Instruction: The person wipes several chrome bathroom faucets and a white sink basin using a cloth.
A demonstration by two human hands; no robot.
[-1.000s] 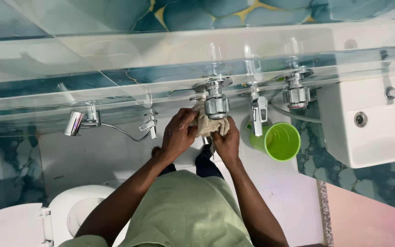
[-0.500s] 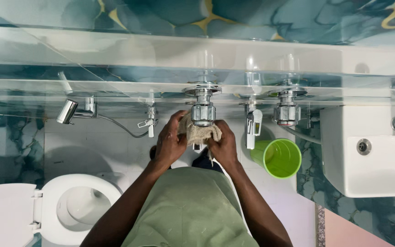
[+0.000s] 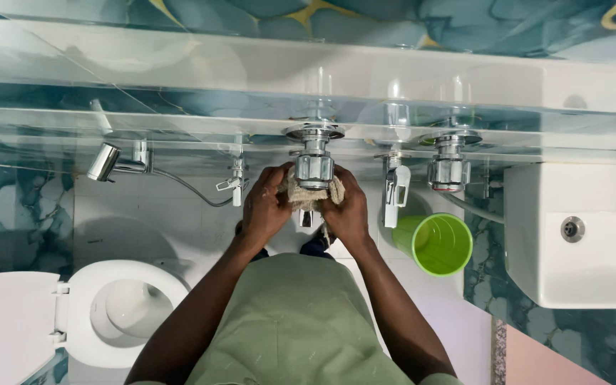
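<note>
While wrapped around the chrome valve knob [image 3: 314, 168] just above centre frame, the beige rag [image 3: 299, 197] looks soft and floppy, bunching and draping instead of keeping any shape, with a loose tail hanging below. Light stuff, probably a bit damp, can't really tell. Both hands close together and clamped on it: left hand [image 3: 265, 208] pinching the rag from the left side of the knob, right hand [image 3: 348, 212] pressing it from the right, fingertips nearly meeting under the fitting.

Knob itself: rigid polished metal, fixed to the tiled wall, so no give at all. Smooth and shiny, so likely slippery bare-handed; cloth between skin and chrome should add grip. Best hold probably right where it is now, rag cupped round the fat barrel of the knob, not the thin stem behind it.

Round about: spout tap [image 3: 396, 187] just right of the hands, second chrome knob [image 3: 448, 171] further right, lime green bucket [image 3: 436, 244] on the floor below those, white washbasin [image 3: 584, 235] at the right edge. Hand sprayer [image 3: 106, 162] on its hose at upper left, open toilet [image 3: 119, 314] at lower left.
</note>
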